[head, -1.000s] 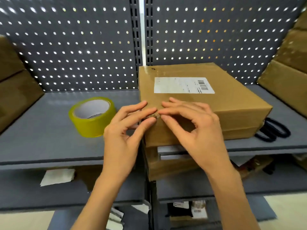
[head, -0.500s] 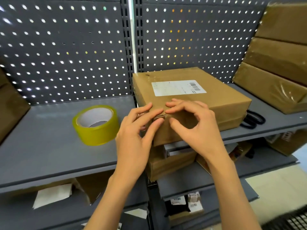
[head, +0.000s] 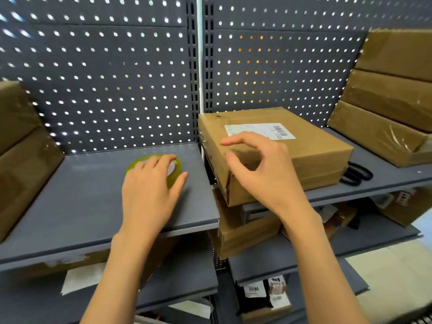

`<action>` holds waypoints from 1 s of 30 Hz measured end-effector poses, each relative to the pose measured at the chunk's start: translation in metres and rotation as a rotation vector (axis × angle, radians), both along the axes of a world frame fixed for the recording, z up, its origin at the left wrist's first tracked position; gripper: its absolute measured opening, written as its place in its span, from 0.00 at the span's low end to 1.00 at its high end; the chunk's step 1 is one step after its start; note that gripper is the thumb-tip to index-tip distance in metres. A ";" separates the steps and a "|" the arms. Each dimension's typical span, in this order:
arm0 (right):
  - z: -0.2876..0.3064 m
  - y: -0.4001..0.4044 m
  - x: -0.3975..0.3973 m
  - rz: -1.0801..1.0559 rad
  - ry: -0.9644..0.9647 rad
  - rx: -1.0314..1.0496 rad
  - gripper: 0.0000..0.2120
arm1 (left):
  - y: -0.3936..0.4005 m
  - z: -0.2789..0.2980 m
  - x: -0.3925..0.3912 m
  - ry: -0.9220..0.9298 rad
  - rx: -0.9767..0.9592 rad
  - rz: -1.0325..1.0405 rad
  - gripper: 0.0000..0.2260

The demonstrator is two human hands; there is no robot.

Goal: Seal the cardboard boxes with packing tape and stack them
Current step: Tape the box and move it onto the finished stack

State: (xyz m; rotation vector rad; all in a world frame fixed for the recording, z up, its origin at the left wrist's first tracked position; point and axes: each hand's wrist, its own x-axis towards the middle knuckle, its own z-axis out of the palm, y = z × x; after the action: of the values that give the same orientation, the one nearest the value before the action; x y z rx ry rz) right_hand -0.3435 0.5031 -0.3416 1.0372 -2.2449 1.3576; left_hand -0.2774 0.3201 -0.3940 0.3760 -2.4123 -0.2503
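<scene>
Left hand (head: 149, 190) is spread over the yellow tape roll (head: 174, 170) on the grey shelf (head: 81, 195), fingers apart. Right hand (head: 264, 174) hovers open above the cardboard box (head: 315, 155) just beside it, near corner poking past the shelf edge

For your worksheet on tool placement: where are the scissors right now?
In the head view, the scissors lie on the right shelf, tucked behind the labelled box, left of the stacked boxes.

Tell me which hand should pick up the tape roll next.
Left. The left hand already lies over the yellow tape roll, fingers spread across its top. The right hand hovers open over the near corner of the labelled box, farther from the roll.
</scene>
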 end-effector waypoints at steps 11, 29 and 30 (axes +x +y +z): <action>-0.006 -0.012 0.005 0.022 0.029 -0.002 0.09 | -0.003 0.008 0.001 -0.111 0.051 0.046 0.16; 0.029 0.011 -0.026 0.615 -0.257 -0.228 0.14 | 0.117 0.061 0.025 0.538 0.728 -0.374 0.03; 0.028 0.014 -0.027 0.627 -0.233 -0.229 0.13 | 0.123 0.060 0.025 0.543 0.715 -0.344 0.02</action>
State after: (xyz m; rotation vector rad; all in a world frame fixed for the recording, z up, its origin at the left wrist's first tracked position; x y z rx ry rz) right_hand -0.3708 0.5171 -0.3136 1.6487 -1.9100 2.0194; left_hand -0.2526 0.4426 -0.3336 0.1603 -1.7688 -1.2145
